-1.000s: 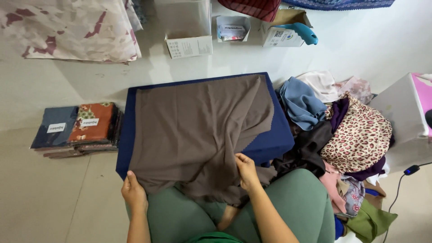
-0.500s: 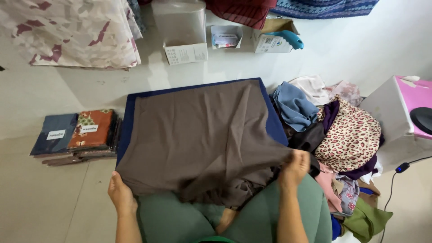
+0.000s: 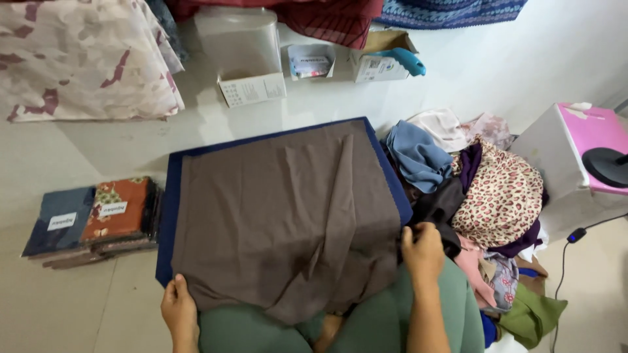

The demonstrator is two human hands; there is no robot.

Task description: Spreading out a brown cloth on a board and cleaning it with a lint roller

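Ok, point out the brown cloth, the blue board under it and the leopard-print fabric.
brown cloth (image 3: 281, 216), head view, on its flat middle.
blue board (image 3: 171, 216), head view, on the bare left edge strip.
leopard-print fabric (image 3: 500, 196), head view, on the middle of the spotted bundle in the pile.

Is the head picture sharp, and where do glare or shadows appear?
Head view: mostly sharp, evenly lit; soft glare on the pale floor; faint shadows in the folds of the brown cloth; left hand and right hand clear; edges slightly bent by the wide lens.
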